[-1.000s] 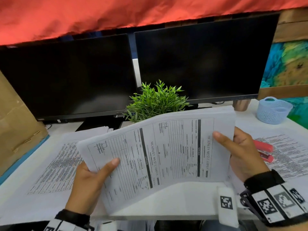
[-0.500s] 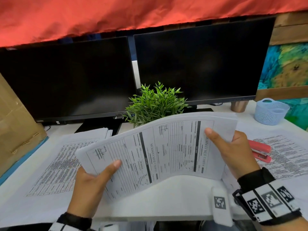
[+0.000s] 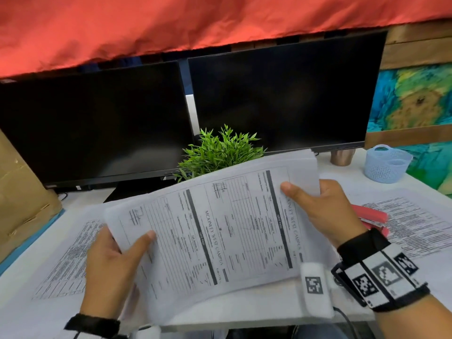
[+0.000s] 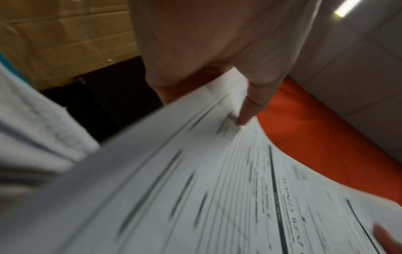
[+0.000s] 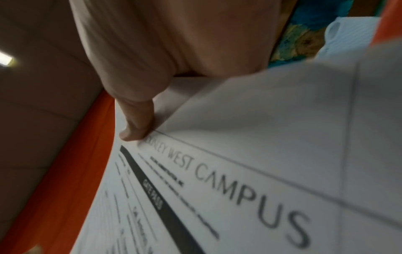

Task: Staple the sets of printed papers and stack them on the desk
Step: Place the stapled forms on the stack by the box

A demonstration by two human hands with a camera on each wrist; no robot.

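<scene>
I hold a thick set of printed papers (image 3: 220,226) in the air above the white desk (image 3: 244,307), with both hands. My left hand (image 3: 115,255) grips its lower left corner, thumb on top. My right hand (image 3: 322,211) grips the right edge, thumb pressed on the top sheet. The wrist views show the same papers (image 4: 217,189) (image 5: 239,171) close up, each with a thumb on the print. A red stapler (image 3: 371,217) lies on the desk just right of my right hand, partly hidden by it. More printed sheets lie flat at left (image 3: 66,260) and right (image 3: 411,223).
Two dark monitors (image 3: 281,94) stand at the back with a green plant (image 3: 220,152) between them. A light blue basket (image 3: 386,163) and a copper cup (image 3: 341,157) sit at the back right. Brown cardboard (image 3: 19,192) leans at the left edge.
The set of papers has tilted and dropped lower toward me, its left end sinking. Both hands kept their grip and moved with it.
</scene>
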